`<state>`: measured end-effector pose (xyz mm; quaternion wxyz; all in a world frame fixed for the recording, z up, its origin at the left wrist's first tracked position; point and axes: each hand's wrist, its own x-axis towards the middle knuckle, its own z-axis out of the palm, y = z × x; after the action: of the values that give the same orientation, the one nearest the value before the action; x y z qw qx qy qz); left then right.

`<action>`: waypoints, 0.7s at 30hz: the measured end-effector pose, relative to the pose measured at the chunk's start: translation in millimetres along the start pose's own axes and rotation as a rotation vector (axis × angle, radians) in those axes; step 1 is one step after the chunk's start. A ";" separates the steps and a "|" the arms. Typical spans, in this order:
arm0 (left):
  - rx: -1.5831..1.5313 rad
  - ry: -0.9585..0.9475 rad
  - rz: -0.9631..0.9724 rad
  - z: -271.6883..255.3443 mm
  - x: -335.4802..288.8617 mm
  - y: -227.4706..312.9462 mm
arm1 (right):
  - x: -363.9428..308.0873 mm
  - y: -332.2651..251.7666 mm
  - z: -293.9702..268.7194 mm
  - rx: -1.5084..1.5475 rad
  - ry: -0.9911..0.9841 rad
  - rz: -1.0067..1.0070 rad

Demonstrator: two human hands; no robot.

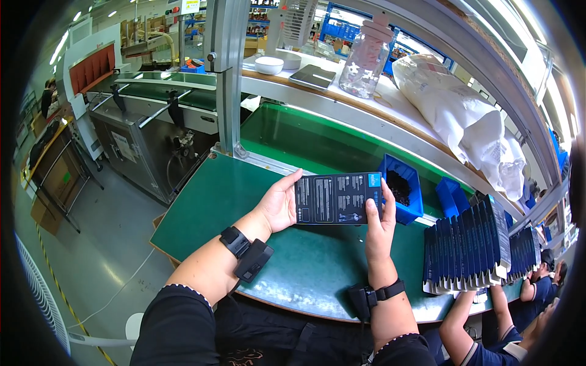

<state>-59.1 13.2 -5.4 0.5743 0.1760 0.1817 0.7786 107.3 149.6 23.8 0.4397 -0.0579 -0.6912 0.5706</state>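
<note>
Above the green table, a flat black box (332, 200) with white print and a blue corner patch is held up in both hands. My left hand (278, 206) grips its left end, the thumb by the top corner and the other fingers hidden behind it. At the right end my right hand (379, 229) is closed on the box, thumb on the printed face and a finger along the side edge. Each wrist wears a strap with a black device. A row of dark boxes (465, 247) stands on edge to the right of my right hand.
Beyond the green tabletop (207, 201) runs a green conveyor belt (305, 137). A blue bin (410, 186) with small dark parts sits behind the box, beside another blue bin (452, 196). The shelf above carries a jar (364, 64) and a white bag (455, 107). Co-workers' arms (458, 329) reach in at right.
</note>
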 end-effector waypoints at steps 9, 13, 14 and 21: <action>-0.008 0.111 0.164 18.9 -4.7 5.1 | -0.4 3.7 -3.5 -0.198 0.064 0.000; 0.045 -0.076 0.161 25.0 -7.5 8.6 | 0.6 8.0 -7.2 -0.304 0.152 -0.066; 0.085 -0.099 0.178 27.4 -7.3 7.2 | 1.1 8.0 -7.0 -0.336 0.182 -0.112; 0.104 -0.222 0.073 30.5 -11.2 1.4 | -2.5 9.4 -3.0 -0.364 -0.068 -0.035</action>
<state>-42.4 4.6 21.1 0.5522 0.2971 0.1509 0.7642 106.8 153.6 14.5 0.4081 -0.1051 -0.7984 0.4300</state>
